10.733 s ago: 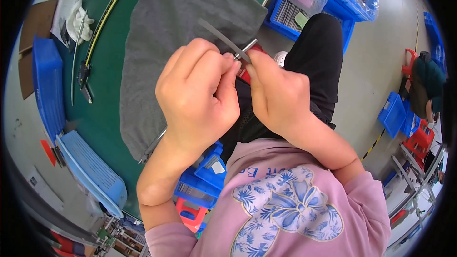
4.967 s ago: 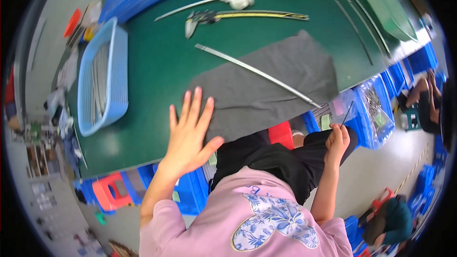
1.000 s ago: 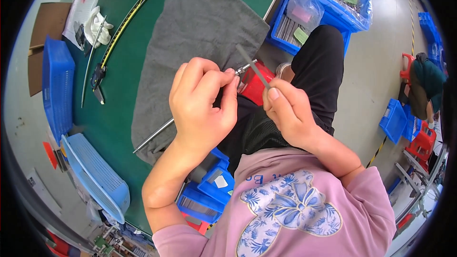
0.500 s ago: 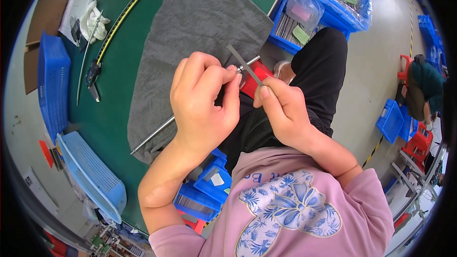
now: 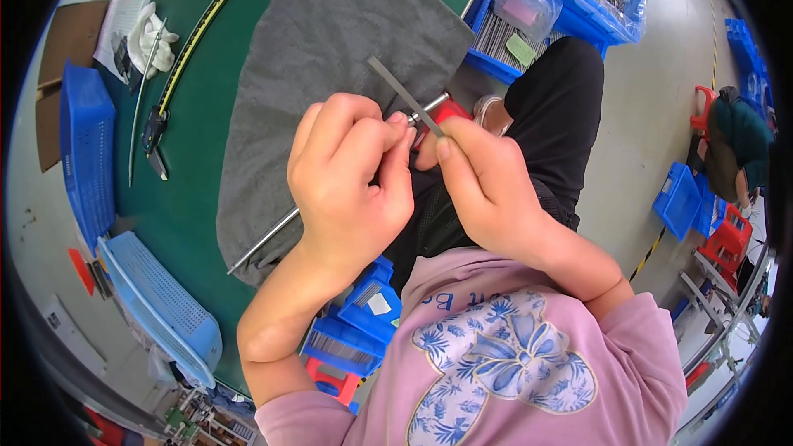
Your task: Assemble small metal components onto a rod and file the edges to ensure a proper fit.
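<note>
My left hand (image 5: pixel 351 182) is closed around a slim metal rod (image 5: pixel 264 239), thumb and fingertips pinching it near its far end. The rod runs slantwise from the lower left, passes behind the hand and comes out beyond the fingertips, where it has a collar-like step. My right hand (image 5: pixel 491 182) grips a flat grey file (image 5: pixel 398 89) by its near end. The file crosses the rod just past my left fingertips, its free end pointing up and left. Whether the two touch is hard to make out. A grey cloth (image 5: pixel 330 41) lies beneath on the green table.
Left on the table are a caliper (image 5: pixel 155 128), a thin rod (image 5: pixel 140 107), white gloves (image 5: pixel 153 41) and blue baskets (image 5: pixel 161 301). Blue bins (image 5: pixel 496 66) of metal parts stand at the upper right. Another person (image 5: pixel 739 144) is at the far right.
My right hand has moved left toward my left hand, pushing the file further up and left across the rod. The left hand keeps its hold on the rod.
</note>
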Demonstrator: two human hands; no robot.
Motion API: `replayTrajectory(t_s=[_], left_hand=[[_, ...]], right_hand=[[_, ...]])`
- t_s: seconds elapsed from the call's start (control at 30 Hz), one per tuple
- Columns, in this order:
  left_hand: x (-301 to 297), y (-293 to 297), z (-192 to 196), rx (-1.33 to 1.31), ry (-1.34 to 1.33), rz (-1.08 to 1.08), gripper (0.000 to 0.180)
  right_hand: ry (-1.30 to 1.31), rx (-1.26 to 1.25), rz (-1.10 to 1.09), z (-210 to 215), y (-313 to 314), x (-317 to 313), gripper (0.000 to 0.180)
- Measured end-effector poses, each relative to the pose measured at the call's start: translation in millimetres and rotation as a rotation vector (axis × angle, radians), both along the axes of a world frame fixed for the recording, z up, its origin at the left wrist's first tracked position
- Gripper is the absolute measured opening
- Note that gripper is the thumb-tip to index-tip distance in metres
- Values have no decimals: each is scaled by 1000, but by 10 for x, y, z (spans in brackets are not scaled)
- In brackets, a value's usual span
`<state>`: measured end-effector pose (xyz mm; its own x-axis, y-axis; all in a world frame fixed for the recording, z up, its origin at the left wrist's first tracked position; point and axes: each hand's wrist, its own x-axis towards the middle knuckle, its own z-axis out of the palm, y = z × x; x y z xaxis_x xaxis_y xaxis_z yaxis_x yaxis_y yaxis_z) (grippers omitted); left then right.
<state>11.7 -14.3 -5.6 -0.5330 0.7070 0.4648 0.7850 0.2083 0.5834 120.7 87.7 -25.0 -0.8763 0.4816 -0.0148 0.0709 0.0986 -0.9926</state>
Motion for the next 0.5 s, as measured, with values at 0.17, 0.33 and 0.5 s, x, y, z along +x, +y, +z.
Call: replayTrajectory(t_s=[0.17, 0.33, 0.5], left_hand=[[-1, 15, 6, 9, 27, -12, 18], [3, -6, -16, 0, 26, 5, 19], [-10, 11, 0, 1, 25, -10, 19]], right_hand=[[-37, -24, 59, 43, 28, 53, 10], [-97, -17, 75, 57, 17, 66, 9], [-28, -59, 72, 37, 60, -60, 10]])
